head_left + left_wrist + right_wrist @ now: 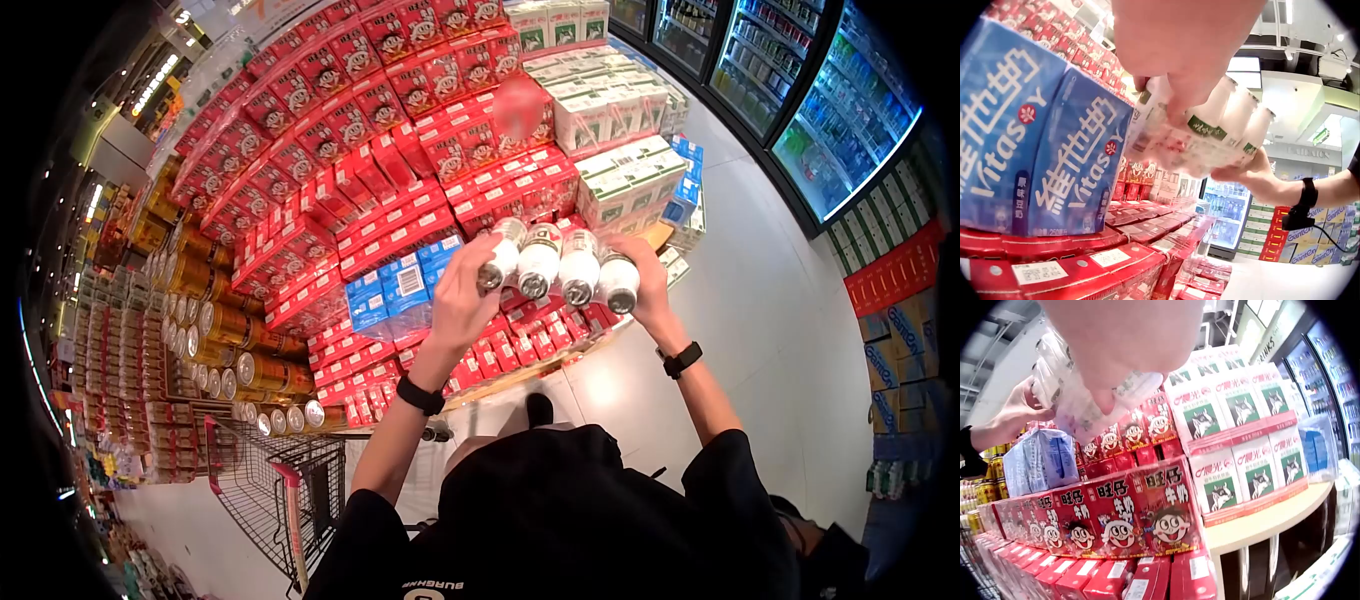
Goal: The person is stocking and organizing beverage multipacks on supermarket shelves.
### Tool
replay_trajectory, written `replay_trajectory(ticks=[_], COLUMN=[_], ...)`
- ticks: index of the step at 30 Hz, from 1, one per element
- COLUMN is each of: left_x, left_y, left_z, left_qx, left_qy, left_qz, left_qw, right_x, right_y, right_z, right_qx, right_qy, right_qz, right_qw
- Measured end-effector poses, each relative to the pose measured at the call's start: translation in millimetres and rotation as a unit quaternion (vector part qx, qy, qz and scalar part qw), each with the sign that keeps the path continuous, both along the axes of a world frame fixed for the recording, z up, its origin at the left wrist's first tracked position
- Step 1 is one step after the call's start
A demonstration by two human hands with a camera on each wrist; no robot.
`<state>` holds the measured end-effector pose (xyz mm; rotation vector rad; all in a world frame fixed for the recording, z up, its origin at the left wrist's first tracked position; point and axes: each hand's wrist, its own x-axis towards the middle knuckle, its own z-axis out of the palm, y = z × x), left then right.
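Both hands hold a plastic-wrapped pack of white bottles point(541, 262) out in front of the body, over the stacked red cartons. My left hand point(466, 298) grips the pack's left end, and my right hand point(645, 286) grips its right end. In the head view the bottles lie tilted, their dark round ends toward me. Green labels show on the white bottles point(1213, 119) in the left wrist view. Just beside my left hand, a pack of blue Vitasoy cartons point(375, 300) sits on the red cartons point(330, 150).
White and green milk cartons point(620, 185) are stacked to the right on the table's end point(1272, 519). A shopping cart point(290, 490) stands at the lower left, near stacked gold cans point(255, 340). Glass-door drink coolers point(840, 110) line the far right.
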<state>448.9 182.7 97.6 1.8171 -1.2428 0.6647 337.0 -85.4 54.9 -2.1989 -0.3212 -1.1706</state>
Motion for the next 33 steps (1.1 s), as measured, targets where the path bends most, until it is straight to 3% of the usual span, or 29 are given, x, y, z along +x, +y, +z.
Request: replay_trajectory(ticks=[4,11,14,16,17,18,19,21,23,24,27,32,33], left_x=[-23.8,-37.7,-35.6,-40.2,-31.4,-38.6,-34.1,-34.7,-34.2,-34.7,-33.6,-35.7,-39.7], left_y=[18.4,41.6,30.2,35.8,37.1,27.6,40.2,44.6,53.4,57.0,71.5,79.4,80.1], left_z=[10.1,27.3,32.5,44.8,43.3,48.4,46.6,47.3,44.0,41.9,39.2,34.5,39.2], left_qx=[-0.027,-0.002,-0.179,-0.151,-0.152,-0.188,-0.127,-0.133,-0.143,-0.146,-0.115,-0.114,-0.102], left_qy=[-0.099,-0.138,-0.076,0.162,0.251,0.326,0.314,0.383,0.424,0.445,0.482,0.489,0.488], left_qz=[-0.007,-0.002,-0.033,-0.057,-0.096,-0.069,-0.034,0.002,0.023,0.032,0.068,0.116,0.13], left_qw=[0.995,0.99,0.98,0.973,0.951,0.924,0.94,0.914,0.894,0.883,0.866,0.857,0.857], right_x=[-13.7,-21.7,-23.0,-28.6,-32.8,-32.9,-32.7,-30.4,-25.3,-23.2,-20.0,-11.3,-9.1], right_y=[3.0,12.7,20.3,33.3,41.2,51.0,59.8,76.0,87.4,90.5,98.6,114.5,115.3], right_z=[32.8,51.6,57.8,56.3,57.4,58.6,62.9,75.0,81.0,75.1,72.2,63.3,60.4], right_qx=[-0.112,-0.115,-0.023,0.063,0.094,0.075,0.104,0.24,0.39,0.412,0.406,0.382,0.424], right_qy=[-0.122,-0.14,-0.107,-0.025,0.026,0.028,0.07,0.158,0.294,0.321,0.365,0.356,0.377], right_qz=[-0.014,0.025,0.106,0.14,0.146,0.11,0.097,0.143,0.221,0.22,0.212,0.16,0.161], right_qw=[0.986,0.983,0.988,0.988,0.985,0.991,0.987,0.947,0.844,0.824,0.811,0.838,0.808])
